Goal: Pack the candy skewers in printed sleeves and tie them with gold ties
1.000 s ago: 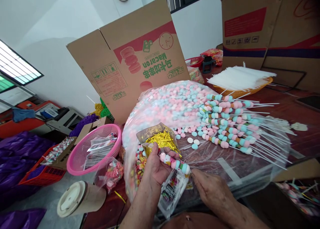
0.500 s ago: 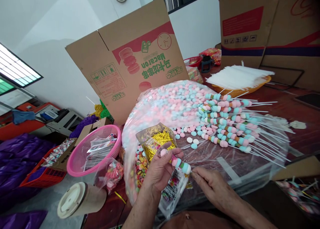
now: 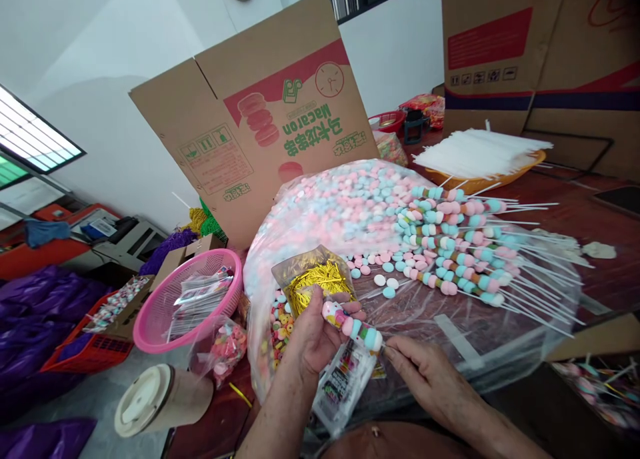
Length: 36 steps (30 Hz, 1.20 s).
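Note:
A candy skewer (image 3: 356, 328) with pink, white and blue pieces and a small printed figure at its tip lies across the fingers of my left hand (image 3: 313, 335). That palm faces up, its thumb beside the tip. At the skewer's lower end, my right hand (image 3: 413, 362) pinches the stick with thumb and forefinger. Clear printed wrappers (image 3: 343, 385) lie below the skewer, partly under my left hand. Just beyond that hand sits an opened bag of gold twist ties (image 3: 323, 282).
Finished-looking skewers (image 3: 460, 239) are piled at right, beside a heap of pastel candies (image 3: 345, 199) in clear plastic. White sticks (image 3: 480, 153) fill an orange basket. A pink basket (image 3: 143, 319) holds wrappers; a lidded cup (image 3: 165, 399) stands near left. Cardboard boxes (image 3: 200, 125) rise behind.
My left thumb has shifted off the skewer's tip toward the left, and the printed figure there now shows. My right hand keeps its pinch almost in place.

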### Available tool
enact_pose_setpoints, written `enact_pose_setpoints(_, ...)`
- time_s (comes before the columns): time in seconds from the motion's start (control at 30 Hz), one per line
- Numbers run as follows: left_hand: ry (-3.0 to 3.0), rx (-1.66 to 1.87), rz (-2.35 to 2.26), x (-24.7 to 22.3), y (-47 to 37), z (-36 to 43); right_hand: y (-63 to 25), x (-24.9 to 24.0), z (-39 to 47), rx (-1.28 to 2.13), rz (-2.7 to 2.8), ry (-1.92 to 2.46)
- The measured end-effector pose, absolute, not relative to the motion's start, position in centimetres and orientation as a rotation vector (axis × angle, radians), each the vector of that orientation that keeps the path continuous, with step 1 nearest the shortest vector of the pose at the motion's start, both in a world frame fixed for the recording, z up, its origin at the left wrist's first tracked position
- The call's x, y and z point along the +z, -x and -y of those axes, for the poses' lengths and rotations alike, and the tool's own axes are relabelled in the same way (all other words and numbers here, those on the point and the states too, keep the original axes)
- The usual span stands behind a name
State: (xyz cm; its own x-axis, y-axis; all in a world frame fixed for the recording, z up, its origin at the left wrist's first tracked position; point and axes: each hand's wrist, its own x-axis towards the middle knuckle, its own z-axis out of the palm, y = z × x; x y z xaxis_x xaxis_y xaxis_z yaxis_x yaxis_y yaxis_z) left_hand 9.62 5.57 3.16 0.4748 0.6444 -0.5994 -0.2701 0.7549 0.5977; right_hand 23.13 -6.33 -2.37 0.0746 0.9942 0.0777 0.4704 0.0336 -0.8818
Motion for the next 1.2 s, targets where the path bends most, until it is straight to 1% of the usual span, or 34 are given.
enact_pose_setpoints(0.13,-0.432,0.630,-0.928,3.1,-9.8,-5.4,-22.8,-2.2,6.3,0.790,1.503,1.568)
enact_pose_setpoints(0.43,-0.415,0.543,-0.878,3.1,-9.5,-5.2,-22.3,-2.0,6.5,0.758,1.616,1.481)
enact_pose_setpoints(0.53,-0.484,0.509,-0.807,3.2,-8.9,-5.3,-22.7,-1.4,6.6,0.803,1.507,1.475)
enact_pose_setpoints(0.7,-0.632,0.490,-0.839,3.8,-7.7,-5.9,-23.8,-0.2,6.6,1.013,1.454,1.387)
enact_pose_setpoints(0.9,-0.630,0.505,-0.767,3.5,-8.1,-5.3,-23.9,-0.5,6.6,0.942,1.466,1.417)
enact_pose_setpoints(0.97,-0.639,0.526,-0.738,3.4,-8.4,-4.9,-23.6,-0.6,6.7,1.009,1.418,1.397)
enact_pose_setpoints(1.1,-0.630,0.534,-0.678,3.4,-8.6,-4.4,-23.2,-0.7,6.7,1.292,1.277,1.318)
enact_pose_setpoints(1.2,-0.590,0.658,-0.632,3.7,-8.6,-4.7,-23.2,-0.7,6.6,1.442,1.198,1.248)
